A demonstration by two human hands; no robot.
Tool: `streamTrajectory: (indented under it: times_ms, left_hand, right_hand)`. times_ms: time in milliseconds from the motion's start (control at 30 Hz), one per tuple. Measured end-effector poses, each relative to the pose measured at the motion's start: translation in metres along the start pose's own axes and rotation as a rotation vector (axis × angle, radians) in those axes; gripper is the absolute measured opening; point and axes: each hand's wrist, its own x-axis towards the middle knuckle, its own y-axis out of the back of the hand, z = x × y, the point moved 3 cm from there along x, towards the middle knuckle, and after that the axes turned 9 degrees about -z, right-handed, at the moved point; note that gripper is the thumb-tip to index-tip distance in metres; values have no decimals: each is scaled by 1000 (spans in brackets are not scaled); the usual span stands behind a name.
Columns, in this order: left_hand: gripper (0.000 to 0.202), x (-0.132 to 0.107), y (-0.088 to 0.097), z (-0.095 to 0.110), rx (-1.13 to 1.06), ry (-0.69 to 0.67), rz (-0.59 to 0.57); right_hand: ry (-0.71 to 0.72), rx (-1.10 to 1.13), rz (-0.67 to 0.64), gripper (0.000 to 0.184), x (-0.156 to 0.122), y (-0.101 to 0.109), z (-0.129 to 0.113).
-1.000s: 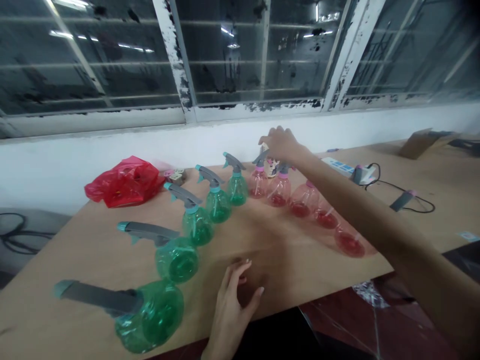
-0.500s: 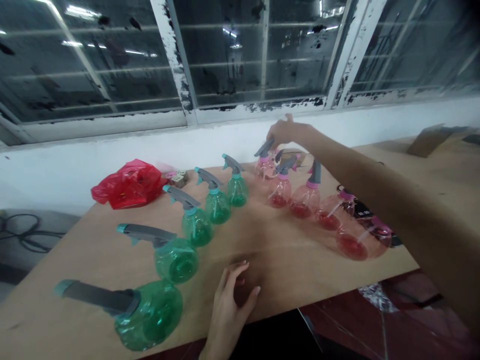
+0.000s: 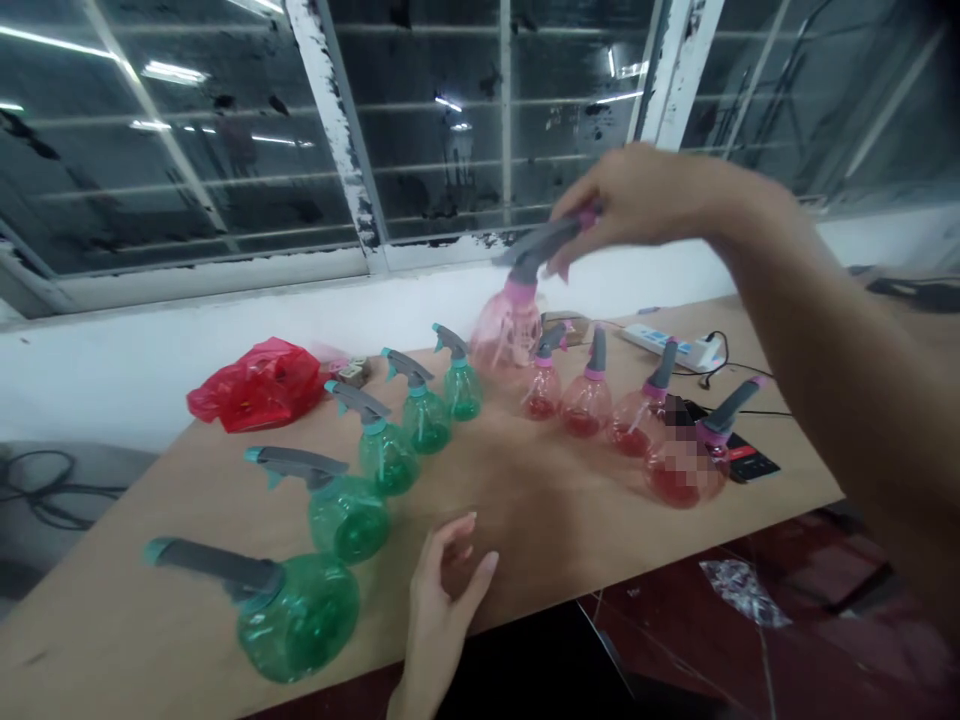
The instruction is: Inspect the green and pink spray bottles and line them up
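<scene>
My right hand [image 3: 611, 205] grips a pink spray bottle [image 3: 506, 325] by its grey trigger head, holding it up near the wall; bottle and hand are slightly blurred. Several other pink spray bottles [image 3: 586, 403] stand in a row on the right, with red bases and grey heads. To the left runs a slanting row of several green spray bottles [image 3: 349, 515] with grey heads and teal nozzles. My left hand [image 3: 448, 590] is at the table's front edge, fingers curved and apart, holding nothing. The nearest green bottle [image 3: 300, 615] is left of it.
A red plastic bag [image 3: 259, 385] lies at the table's back left, beside small blocks [image 3: 351, 373]. Behind the pink row are a white power strip [image 3: 671, 347] with cables and a dark phone [image 3: 750, 462]. A wall and windows border the wooden table [image 3: 517, 520].
My right hand has lifted the rearmost pink spray bottle off the table and brought it nearer to me. My left hand keeps nearly the same pose. The view has shifted slightly.
</scene>
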Motion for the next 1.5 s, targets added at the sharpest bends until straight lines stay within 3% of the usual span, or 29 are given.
streamTrajectory:
  times_ms: [67,167,333,533,700,800,933,1033,1133,1233,1300,1400,1500]
  left_hand:
    - [36,-2,2,9,-41,-13,110]
    - [40,-2,6,21,-38,-54,200]
    - [57,9,5,33,54,-120,61]
    - [62,30,-4,48,141,-130,-90]
    - [43,46,-8,51,231,-133,-35]
    - [27,48,-10,51,332,-169,-20]
    - [37,45,-12,51,310,-109,3]
    - [55,48,-16,55,105,-51,-53]
    - [67,56,-20,65,-39,-54,-103]
    - [71,66,-23,74,-62,-70,-126]
    - [63,72,-26,78,-65,-54,-160]
    - [43,74,-31,82,-12,-34,-209]
    - [33,68,-31,85,-9,-45,-172]
  right_hand:
    - [108,96,-84,41,-13,-21,-20]
    - [319,268,-181,26,-26,-62,-51]
    - [413,490,-328,24,-39,-113,-79]
    - [499,593,-392,17,-34,-128,-87]
    - [521,602,-405,21,-31,-132,-85]
    - [424,643,-336,44,-43,-131,-74]
    - [163,713,-171,69,-77,-134,-48]
    - [66,895,-90,67,-110,-147,-32]
    - [9,1162,-8,52,-141,-172,-27]
    - [-76,1380,9,43,-159,-207,-38]
    - [-137,1453,13,39,-163,-231,-51]
    - [-240,1489,28,34,-161,-262,-75]
    - [-335,1459,45,32,-158,-281,-93]
